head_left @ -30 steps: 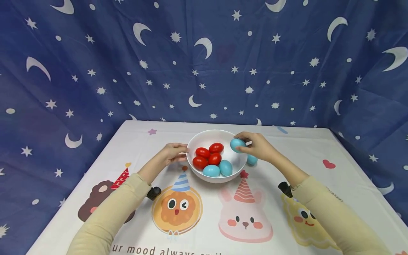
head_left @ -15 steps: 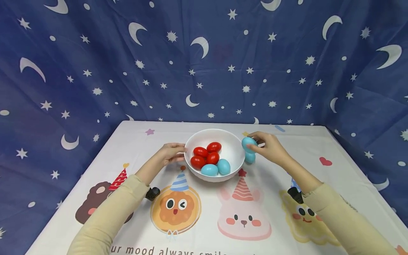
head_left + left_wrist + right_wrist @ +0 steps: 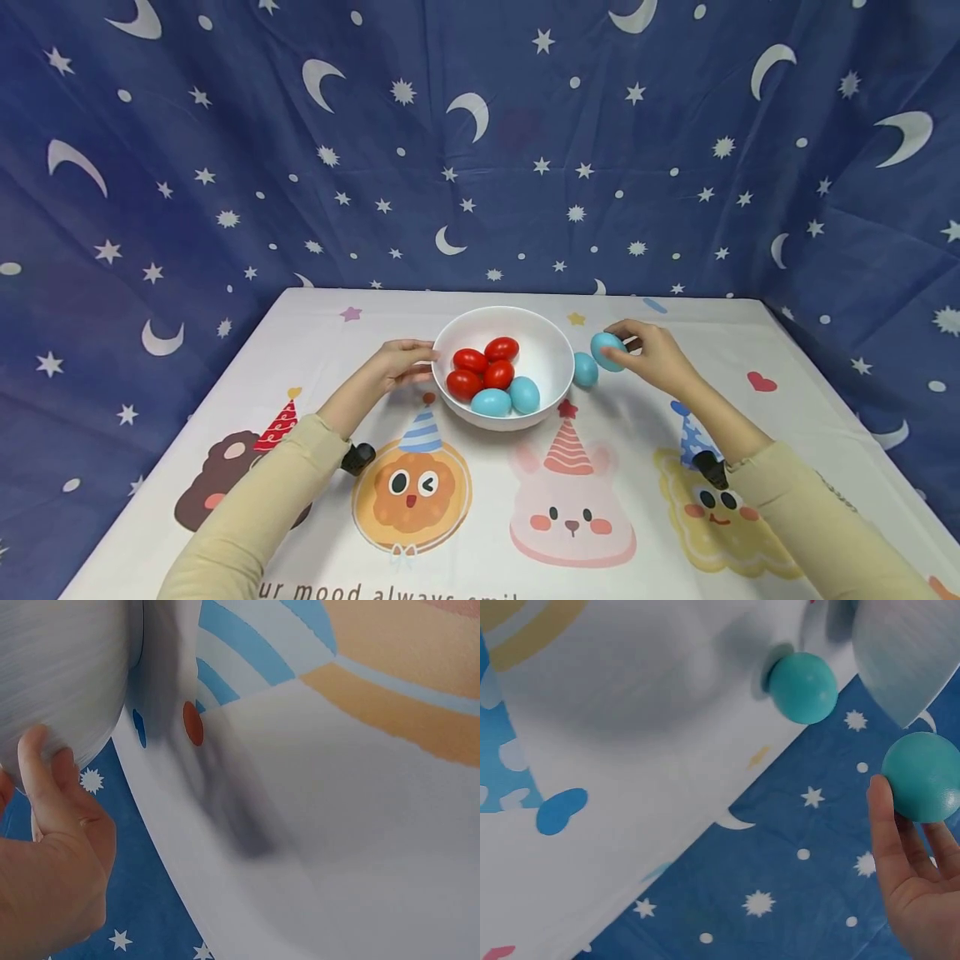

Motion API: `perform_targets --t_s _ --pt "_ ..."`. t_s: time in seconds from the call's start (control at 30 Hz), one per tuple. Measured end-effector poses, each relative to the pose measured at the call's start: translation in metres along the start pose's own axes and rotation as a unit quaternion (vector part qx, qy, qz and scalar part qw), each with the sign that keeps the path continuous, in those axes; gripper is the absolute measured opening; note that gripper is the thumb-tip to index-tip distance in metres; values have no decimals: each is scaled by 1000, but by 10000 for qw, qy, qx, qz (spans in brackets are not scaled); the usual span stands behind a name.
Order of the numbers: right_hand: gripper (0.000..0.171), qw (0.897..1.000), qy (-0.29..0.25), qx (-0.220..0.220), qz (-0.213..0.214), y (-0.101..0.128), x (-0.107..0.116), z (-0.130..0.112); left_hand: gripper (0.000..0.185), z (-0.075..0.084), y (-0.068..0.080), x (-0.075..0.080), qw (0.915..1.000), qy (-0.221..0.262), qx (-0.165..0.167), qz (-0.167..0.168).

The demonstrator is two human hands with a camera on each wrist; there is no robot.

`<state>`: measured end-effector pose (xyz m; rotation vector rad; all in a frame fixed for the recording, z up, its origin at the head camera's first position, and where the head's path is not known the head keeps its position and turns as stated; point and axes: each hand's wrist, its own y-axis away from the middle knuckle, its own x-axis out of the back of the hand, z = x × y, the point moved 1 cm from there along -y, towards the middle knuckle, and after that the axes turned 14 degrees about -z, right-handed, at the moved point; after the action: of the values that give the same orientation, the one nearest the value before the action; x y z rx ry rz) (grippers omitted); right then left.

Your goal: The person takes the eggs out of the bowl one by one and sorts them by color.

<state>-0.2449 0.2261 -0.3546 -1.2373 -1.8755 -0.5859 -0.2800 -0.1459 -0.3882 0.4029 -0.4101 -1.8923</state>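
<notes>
A white bowl (image 3: 550,367) stands near the middle of the table with several red eggs (image 3: 464,384) and two light-blue eggs (image 3: 491,402) inside. My left hand (image 3: 403,363) holds the bowl's left side at the rim; in the left wrist view its thumb lies on the outer wall (image 3: 67,682). To the right of the bowl, my right hand (image 3: 654,360) pinches a blue egg (image 3: 607,351) between thumb and fingers, above the table. Another blue egg (image 3: 585,370) rests on the cloth close beside the bowl's right side, partly near the held one.
The table has a white cloth (image 3: 450,575) printed with cartoon figures and lettering. Behind it hangs a dark blue curtain (image 3: 517,217) with moons and stars. A black wrist camera mount (image 3: 709,469) shows at the right sleeve, and another (image 3: 358,458) at the left.
My right hand has moved to the right with the blue egg, from over the bowl's right rim to outside it. The left hand stays at the bowl.
</notes>
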Motion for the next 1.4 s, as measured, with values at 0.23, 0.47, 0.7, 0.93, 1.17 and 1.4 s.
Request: perform_targets --t_s 0.23,0.47,0.7,0.93,1.17,1.4 --pt "37 9994 -81 -333 29 -3 -2 17 48 -1 -1 0 10000 -13 28 -19" --pt "38 9977 -57 -666 -65 -8 -6 34 48 0 -1 -1 9999 -64 81 -36" --pt "40 9953 23 -950 -163 -13 -10 46 48 1 -2 -3 9999 -61 100 -17" --pt "41 9899 -58 -1317 -521 -17 -14 54 48 4 -5 -3 9999 -86 70 -79" --pt "41 9837 -172 -1608 -790 -25 -23 61 47 1 -2 1 9998 -140 156 -30" --pt "40 9792 -182 -1788 -941 -33 -24 60 46 2 1 1 10000 -72 33 -21"
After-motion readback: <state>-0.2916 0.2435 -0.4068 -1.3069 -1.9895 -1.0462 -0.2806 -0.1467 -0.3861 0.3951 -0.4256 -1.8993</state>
